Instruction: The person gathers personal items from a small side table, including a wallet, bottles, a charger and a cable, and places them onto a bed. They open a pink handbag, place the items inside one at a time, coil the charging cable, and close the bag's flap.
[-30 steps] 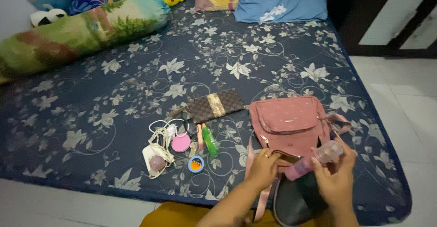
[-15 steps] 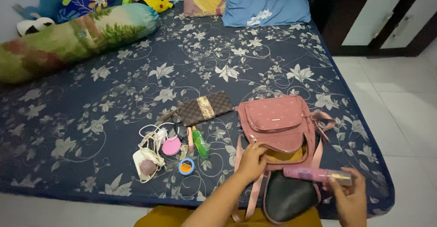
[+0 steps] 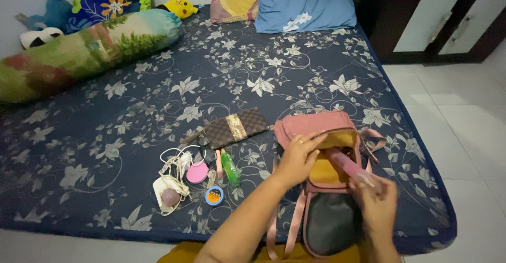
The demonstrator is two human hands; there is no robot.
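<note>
The pink fabric backpack [image 3: 321, 131] lies near the bed's [image 3: 105, 110] front right corner — your left hand [image 3: 298, 157] holds its mouth open, your right hand's [image 3: 377, 202] fingers grip a pink tube [image 3: 348, 165] entering it.

I see a checkered wallet [image 3: 235, 127] on the floral bed [image 3: 158, 83], just beside it a green bottle [image 3: 230, 168], a pink compact [image 3: 197, 172], a white cable [image 3: 174, 164] and a small round tin [image 3: 214, 195]. A bolster [image 3: 84, 54] and blue pillow [image 3: 303, 4] lie well apart.
</note>
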